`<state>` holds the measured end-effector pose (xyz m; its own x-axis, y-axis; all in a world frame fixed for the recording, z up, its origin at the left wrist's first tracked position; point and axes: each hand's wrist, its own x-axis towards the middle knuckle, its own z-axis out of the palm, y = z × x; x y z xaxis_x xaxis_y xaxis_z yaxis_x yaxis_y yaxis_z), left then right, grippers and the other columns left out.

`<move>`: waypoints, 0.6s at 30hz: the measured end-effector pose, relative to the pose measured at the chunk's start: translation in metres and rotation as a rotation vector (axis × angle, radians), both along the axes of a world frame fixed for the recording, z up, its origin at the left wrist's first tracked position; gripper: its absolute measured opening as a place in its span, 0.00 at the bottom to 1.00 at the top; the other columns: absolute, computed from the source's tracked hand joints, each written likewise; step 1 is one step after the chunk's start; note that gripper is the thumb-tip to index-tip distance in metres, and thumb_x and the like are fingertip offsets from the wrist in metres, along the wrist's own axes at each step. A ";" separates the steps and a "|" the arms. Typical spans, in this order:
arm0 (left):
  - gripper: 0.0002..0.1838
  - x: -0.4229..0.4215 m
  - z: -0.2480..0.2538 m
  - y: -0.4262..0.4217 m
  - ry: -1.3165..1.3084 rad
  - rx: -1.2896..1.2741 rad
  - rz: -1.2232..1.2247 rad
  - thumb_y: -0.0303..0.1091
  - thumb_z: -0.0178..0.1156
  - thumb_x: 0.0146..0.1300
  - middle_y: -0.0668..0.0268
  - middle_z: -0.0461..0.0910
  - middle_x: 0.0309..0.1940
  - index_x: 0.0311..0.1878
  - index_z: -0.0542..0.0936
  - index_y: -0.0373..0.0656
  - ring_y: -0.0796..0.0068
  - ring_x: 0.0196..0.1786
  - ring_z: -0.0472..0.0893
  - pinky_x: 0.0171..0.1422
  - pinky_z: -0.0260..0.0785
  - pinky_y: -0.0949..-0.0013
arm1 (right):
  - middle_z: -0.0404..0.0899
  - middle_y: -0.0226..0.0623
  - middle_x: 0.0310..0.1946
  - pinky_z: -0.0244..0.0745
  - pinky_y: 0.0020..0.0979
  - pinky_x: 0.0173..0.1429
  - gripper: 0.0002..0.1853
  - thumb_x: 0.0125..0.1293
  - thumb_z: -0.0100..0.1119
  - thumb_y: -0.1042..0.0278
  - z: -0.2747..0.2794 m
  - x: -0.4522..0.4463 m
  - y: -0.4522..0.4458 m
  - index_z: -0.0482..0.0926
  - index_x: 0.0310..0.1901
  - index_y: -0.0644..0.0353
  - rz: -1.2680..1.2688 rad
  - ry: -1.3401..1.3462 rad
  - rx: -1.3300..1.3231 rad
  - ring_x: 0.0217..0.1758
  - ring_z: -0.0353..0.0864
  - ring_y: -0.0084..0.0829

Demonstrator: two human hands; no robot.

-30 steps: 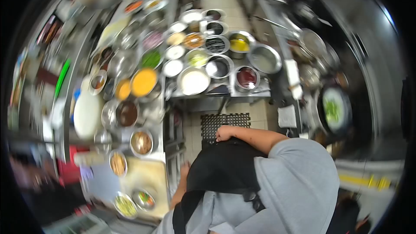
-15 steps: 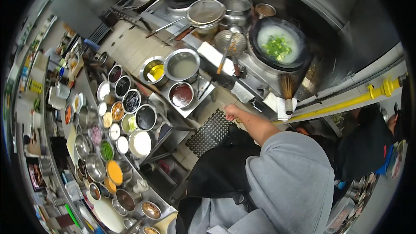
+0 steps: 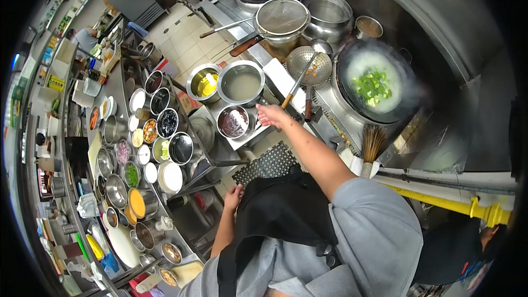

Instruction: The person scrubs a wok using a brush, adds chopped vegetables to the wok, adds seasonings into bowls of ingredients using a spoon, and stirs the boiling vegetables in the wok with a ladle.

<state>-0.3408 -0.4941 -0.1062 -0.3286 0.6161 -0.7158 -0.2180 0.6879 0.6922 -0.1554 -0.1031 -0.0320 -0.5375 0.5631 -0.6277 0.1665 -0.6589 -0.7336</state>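
My right hand (image 3: 270,116) hung just beside the sauce bowl (image 3: 218,121) and the near side of the pot (image 3: 241,101), its fingers loosely parted and slightly bent, with nothing that I could see in its grip; whether a fingertip touched metal, I could not tell. The sauce bowl, holding a glossy dark red liquid, stood upright on the steel tabletop (image 3: 239,144), with the pot of cloudy liquid next to it on the far side. I judged the sauce bowl stiff and middling in weight, its load free to slosh and its wall slick wherever sauce clung; two opposite points under the rim looked the surest hold. The pot, broader and likely heavy, seemed a two-handed load, best taken beneath its flared lip and kept level. Nearby, the ladle (image 3: 301,78) lay across the skimmer (image 3: 323,66), its wooden grip angled my way: stiff, fairly light and, I reckoned, safest held on the wood, since its metal could have been hot so near the wok (image 3: 355,103), where greens (image 3: 375,87) sat in pale liquid. My left hand (image 3: 234,197) hung low beside my apron (image 3: 286,198), fingers curled; I could not tell whether they held anything.
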 end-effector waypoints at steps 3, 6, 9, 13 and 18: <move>0.25 -0.008 -0.016 -0.034 0.042 -0.097 -0.037 0.54 0.58 0.70 0.65 0.83 0.40 0.49 0.82 0.37 0.76 0.41 0.79 0.48 0.71 0.71 | 0.80 0.50 0.54 0.80 0.38 0.55 0.33 0.67 0.59 0.43 0.065 -0.001 0.015 0.76 0.57 0.70 0.039 -0.441 0.210 0.53 0.83 0.42; 0.30 -0.032 -0.088 -0.096 0.191 -0.210 -0.038 0.58 0.57 0.69 0.60 0.85 0.39 0.48 0.83 0.34 0.64 0.39 0.82 0.48 0.73 0.62 | 0.78 0.52 0.59 0.77 0.41 0.60 0.28 0.66 0.59 0.49 0.047 0.005 0.026 0.79 0.56 0.67 0.023 -0.866 0.389 0.60 0.80 0.47; 0.31 -0.037 -0.105 -0.118 0.277 -0.320 -0.055 0.59 0.56 0.68 0.55 0.86 0.37 0.48 0.83 0.34 0.58 0.40 0.84 0.48 0.73 0.58 | 0.79 0.53 0.58 0.77 0.42 0.62 0.25 0.64 0.61 0.54 -0.015 0.006 0.035 0.79 0.54 0.68 -0.065 -0.910 0.343 0.59 0.81 0.46; 0.31 -0.049 -0.104 -0.099 0.390 -0.336 -0.230 0.59 0.56 0.68 0.52 0.86 0.37 0.48 0.83 0.34 0.57 0.40 0.85 0.48 0.73 0.57 | 0.81 0.55 0.50 0.83 0.39 0.51 0.18 0.58 0.63 0.63 -0.049 -0.009 0.064 0.79 0.43 0.72 -0.587 -0.856 0.061 0.53 0.84 0.42; 0.31 -0.092 -0.111 0.004 0.547 -0.169 -0.481 0.59 0.56 0.68 0.49 0.86 0.37 0.48 0.83 0.34 0.57 0.41 0.85 0.47 0.73 0.57 | 0.67 0.32 0.15 0.59 0.32 0.13 0.08 0.64 0.56 0.68 0.024 0.016 0.104 0.71 0.31 0.62 -1.111 -0.103 0.009 0.10 0.64 0.27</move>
<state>-0.4327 -0.4901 -0.2173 -0.3868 0.6776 -0.6255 0.4793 0.7272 0.4914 -0.1390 0.0006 -0.0079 0.3222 0.7034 -0.6336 -0.4518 -0.4739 -0.7558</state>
